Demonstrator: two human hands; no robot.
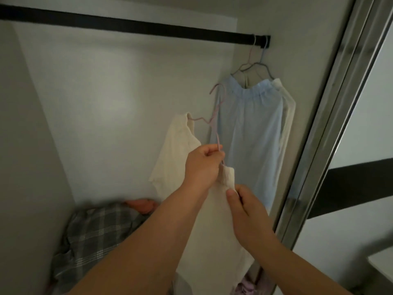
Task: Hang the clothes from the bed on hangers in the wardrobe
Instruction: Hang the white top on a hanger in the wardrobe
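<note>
Cream top (178,145) is half on a pink hanger (214,116), held up in the middle of the wardrobe, w/ one shoulder already over the hanger's left arm. Left hand (202,165) is clenched round the hanger's wire + some fabric. Right hand (244,211) pinches the cream cloth just below, thumb on top. Far right on the black rail (136,26), a pale blue garment (251,128) hangs on a grey hanger (253,67), w/ something white (287,103) just behind it. Plaid fabric (95,231) is bunched on the wardrobe floor, near left. Mirrored door frame (331,124) runs down the right side.
</note>
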